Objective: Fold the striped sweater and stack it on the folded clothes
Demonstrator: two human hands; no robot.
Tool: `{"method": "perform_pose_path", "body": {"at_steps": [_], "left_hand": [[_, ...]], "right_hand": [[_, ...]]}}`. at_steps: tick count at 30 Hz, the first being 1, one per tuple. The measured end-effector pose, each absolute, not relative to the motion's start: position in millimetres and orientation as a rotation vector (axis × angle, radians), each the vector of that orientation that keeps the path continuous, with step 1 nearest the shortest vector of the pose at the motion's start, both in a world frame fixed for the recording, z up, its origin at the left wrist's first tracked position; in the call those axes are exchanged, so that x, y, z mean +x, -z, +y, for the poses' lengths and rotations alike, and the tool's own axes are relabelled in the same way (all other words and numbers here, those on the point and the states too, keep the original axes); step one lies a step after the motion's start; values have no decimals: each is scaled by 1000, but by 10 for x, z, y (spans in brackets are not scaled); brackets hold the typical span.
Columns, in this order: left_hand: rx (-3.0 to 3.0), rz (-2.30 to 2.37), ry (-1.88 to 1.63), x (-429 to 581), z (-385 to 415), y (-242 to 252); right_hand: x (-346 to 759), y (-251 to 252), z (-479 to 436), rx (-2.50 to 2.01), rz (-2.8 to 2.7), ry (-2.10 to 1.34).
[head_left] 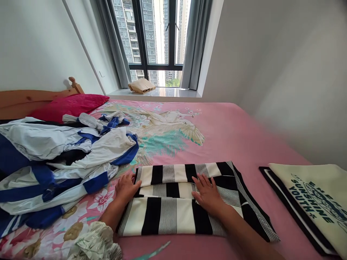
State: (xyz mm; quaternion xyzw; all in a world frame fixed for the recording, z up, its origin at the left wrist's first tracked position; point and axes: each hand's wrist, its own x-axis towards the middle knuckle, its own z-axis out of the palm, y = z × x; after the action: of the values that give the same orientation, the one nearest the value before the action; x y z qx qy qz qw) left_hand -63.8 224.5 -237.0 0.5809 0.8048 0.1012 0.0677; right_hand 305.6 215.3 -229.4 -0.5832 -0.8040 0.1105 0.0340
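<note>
In front of me a black-and-cream striped garment (168, 216) is folded into a wide rectangle on the bed. A slanted flap of it juts out at the right, and a crease runs across its middle. At its left edge rests my left hand (127, 187), thumb apart from the fingers and touching the cloth. My right hand (206, 193) lies flat on the garment right of centre, fingers spread.
White-and-blue clothes (67, 151) are heaped at the left, by a red pillow (73, 106). A crumpled pale cloth (94, 242) sits at the near edge. Folded clothes, a cream printed top (320, 195) uppermost, are stacked at the right on the pink bedsheet (227, 133).
</note>
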Motion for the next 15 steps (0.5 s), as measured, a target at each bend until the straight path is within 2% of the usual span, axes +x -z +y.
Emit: {"method": "perform_pose_path", "body": {"at_steps": [4,8,11,15], "left_hand": [[1866,2416,-338,-579,2176,2379],[2164,2403,-341,-404,2059,2341],[2334,2266,-128,-217,1947,2331],[2165,2224,210,-127,1887,2416]], "right_hand": [[3138,2211,2117,-1806,-2415,-395],[3333,2147,2109,-1965,-2235,-205],[3483,2245,2126,-2172,-2054,-176],[3593,2355,2173,-2284,-2006,-315]]}}
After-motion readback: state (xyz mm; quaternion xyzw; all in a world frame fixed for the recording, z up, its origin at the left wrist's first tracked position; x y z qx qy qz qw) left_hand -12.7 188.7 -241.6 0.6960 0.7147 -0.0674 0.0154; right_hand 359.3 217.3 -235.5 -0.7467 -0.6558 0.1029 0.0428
